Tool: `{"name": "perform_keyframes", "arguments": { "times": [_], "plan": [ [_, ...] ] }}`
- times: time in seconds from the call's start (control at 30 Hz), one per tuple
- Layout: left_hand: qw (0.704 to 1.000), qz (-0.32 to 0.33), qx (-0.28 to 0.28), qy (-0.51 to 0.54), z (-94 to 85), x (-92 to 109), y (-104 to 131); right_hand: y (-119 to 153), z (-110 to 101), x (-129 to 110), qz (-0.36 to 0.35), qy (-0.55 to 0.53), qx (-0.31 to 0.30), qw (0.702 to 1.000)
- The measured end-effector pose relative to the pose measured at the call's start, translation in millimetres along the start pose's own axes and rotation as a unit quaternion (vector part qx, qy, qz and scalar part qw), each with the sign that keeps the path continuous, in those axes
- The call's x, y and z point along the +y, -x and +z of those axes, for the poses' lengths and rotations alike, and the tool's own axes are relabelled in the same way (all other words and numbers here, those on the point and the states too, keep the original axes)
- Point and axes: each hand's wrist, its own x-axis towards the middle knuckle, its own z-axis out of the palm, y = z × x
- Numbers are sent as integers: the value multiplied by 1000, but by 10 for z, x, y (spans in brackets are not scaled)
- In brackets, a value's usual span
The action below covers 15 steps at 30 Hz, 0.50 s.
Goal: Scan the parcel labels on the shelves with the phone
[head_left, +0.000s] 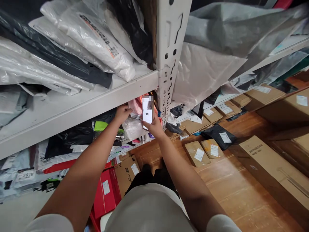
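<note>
My right hand (154, 126) is wrapped round a phone (147, 113) with its screen lit, held upright close to the shelf post. To its left, my left hand (123, 113) is at the packages on the lower shelf, its fingers bent against a pink and clear plastic package (135, 108). What its fingertips grip is too small to make out. A whitish plastic bag (134, 128) lies just below, between the two hands.
A white perforated post (169, 54) and shelf edge (79, 104) stand before me. Bagged parcels (96, 38) fill the shelves. On the wooden floor are small cartons (197, 154), a black parcel (218, 137), a large carton (275, 167) and a red box (103, 193).
</note>
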Motion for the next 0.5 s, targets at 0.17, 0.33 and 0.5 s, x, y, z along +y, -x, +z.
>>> {"name": "perform_keyframes", "arguments": {
  "times": [0.17,0.33,0.5],
  "plan": [
    [988,111,34,-101,16,-11,259,-214,-85,24,13,71,-34,997],
    [979,-84,121,-142,73,167,-97,-240,-131,65,24,89,-33,995],
    [991,-80,40,-103,-58,40,-89,-266,-179,47,38,73,-39,996]
  ]
}}
